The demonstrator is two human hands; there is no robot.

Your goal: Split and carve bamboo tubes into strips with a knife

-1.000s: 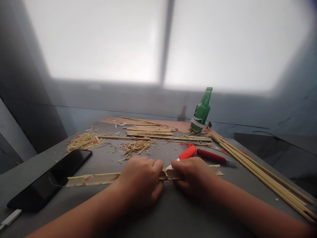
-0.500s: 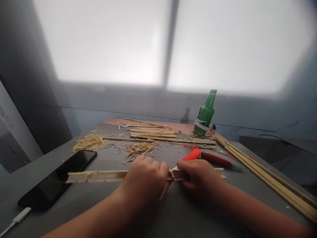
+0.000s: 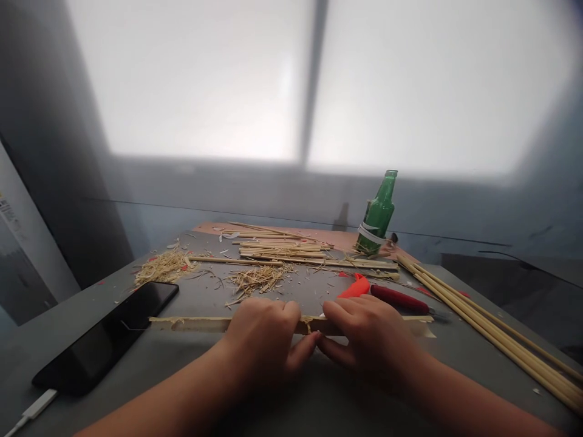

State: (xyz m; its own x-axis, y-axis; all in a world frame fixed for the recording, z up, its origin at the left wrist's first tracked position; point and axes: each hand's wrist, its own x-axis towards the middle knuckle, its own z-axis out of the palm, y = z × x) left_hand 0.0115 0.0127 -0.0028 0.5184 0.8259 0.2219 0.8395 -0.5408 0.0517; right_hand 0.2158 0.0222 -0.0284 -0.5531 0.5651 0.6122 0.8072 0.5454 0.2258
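A split length of bamboo [image 3: 195,325] lies crosswise just above the table, its hollow side turned toward me. My left hand [image 3: 264,334] grips it left of a rough node near the middle. On the other side of that node, my right hand [image 3: 368,331] is wrapped around it as well. Both thumbs press close together at the node, almost touching. Beyond my right hand are a bright red object [image 3: 356,285] and a tool with a dark red handle [image 3: 398,299].
A black phone [image 3: 109,337] with a white cable lies at the left. Behind are piles of shavings [image 3: 257,278], thin bamboo sticks [image 3: 285,249] and a tilted green bottle [image 3: 378,215]. Long bamboo strips [image 3: 483,325] run along the right edge. A wall stands behind the table.
The bamboo has shifted to the right in view, its left end moving off part of the phone. My left thumb has come up to the node, beside my right thumb.
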